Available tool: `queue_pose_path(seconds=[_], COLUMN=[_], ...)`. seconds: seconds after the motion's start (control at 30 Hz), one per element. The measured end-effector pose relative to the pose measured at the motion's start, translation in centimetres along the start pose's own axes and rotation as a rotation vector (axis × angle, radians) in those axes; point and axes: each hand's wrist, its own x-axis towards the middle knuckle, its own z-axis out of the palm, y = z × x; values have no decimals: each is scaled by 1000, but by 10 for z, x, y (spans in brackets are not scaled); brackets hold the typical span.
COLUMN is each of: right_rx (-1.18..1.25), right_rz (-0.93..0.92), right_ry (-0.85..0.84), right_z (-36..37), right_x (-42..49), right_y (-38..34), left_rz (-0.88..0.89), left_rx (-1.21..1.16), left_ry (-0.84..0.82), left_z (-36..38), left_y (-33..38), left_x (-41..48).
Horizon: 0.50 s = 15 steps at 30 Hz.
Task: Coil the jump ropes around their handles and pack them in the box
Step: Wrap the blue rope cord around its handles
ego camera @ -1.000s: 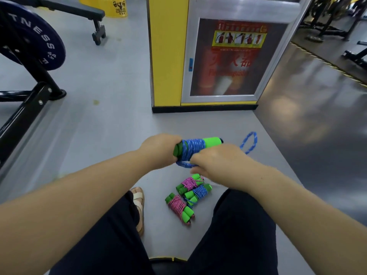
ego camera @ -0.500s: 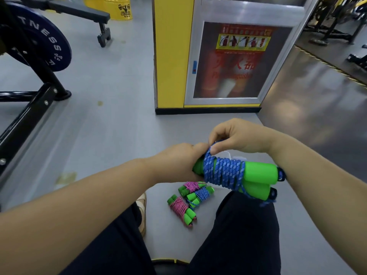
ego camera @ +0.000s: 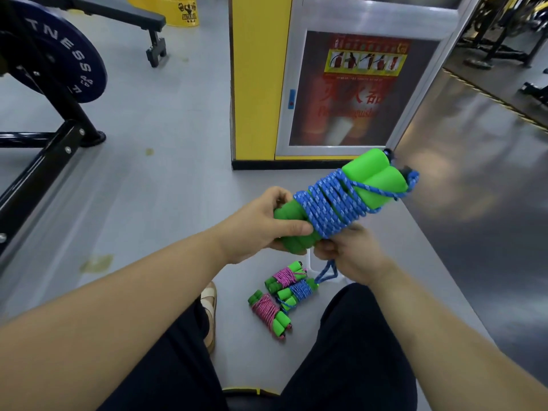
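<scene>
- the left grip (ego camera: 267, 223) is clenched round the near ends of the two green handles (ego camera: 376, 179). it holds them side by side in the air at mid view, with the far ends tilted up toward 1 o'clock.
- the blue jump rope (ego camera: 329, 203) sits in many turns round the handles' middle. the right grip (ego camera: 350, 259), under the bundle at its 5 o'clock, pinches the rope's tail, and a short loop (ego camera: 327, 272) hangs below it.
- to finish well, i judge the tail wants steady tension and the loop tucked under a tight turn. the left clench should stop the handles splaying.
- one strand runs slantwise to the far caps and may slip off.
- three coiled ropes (ego camera: 284, 295), two pink and one blue, lie on the floor (ego camera: 166, 179) at 6 o'clock of the hands, beside a sandalled foot (ego camera: 209, 301).
- no box shows, so i cannot tell where packing goes.
- a fire cabinet (ego camera: 350, 90) at 12 o'clock and a weight plate (ego camera: 59, 63) at 10 o'clock stand well apart, so neither is in the way.
</scene>
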Motion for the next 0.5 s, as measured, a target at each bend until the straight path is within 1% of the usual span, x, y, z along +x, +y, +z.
queue_pose_path(seconds=[0.03, 0.1, 0.13, 0.2, 0.23, 0.27, 0.37, 0.4, 0.43, 0.47, 0.5], right_rx=[99, 50, -2, -53, -29, 24, 202, 206, 171, 52, -156], right_rz=[-56, -107, -107, -139, -152, -161, -244, -271, -302, -366, -453], right_ry=[-59, -123, -102, 35, 99, 157, 257, 279, 318, 374, 456], right_z=[3, 5, 6, 13, 15, 19, 29, 31, 30, 28, 22], right_x=[-2, -3, -3, -2, 1, 2, 5, 6, 7, 8, 10], right_y=[5, 11, 12, 13, 15, 17, 25, 24, 24, 24, 26], left_rz=[-1, 18, 36, 88, 107, 124, 138, 127, 105, 56, -44], left_rx=[-20, 14, 66, 191, 228, 240, 311, 333, 307, 192, 3], left_ry=[21, 60, 88, 150, 172, 179, 172, 191, 233, 297, 347], left_z=[-1, -1, 0, 4, 6, 7, 9, 10, 10, 9, 8], left_y=[-2, -8, -11, -14, -14, -14, -19, -21, -23, -22, -20], left_x=[1, 2, 2, 5, 5, 5, 5, 4, 2, 0, -2])
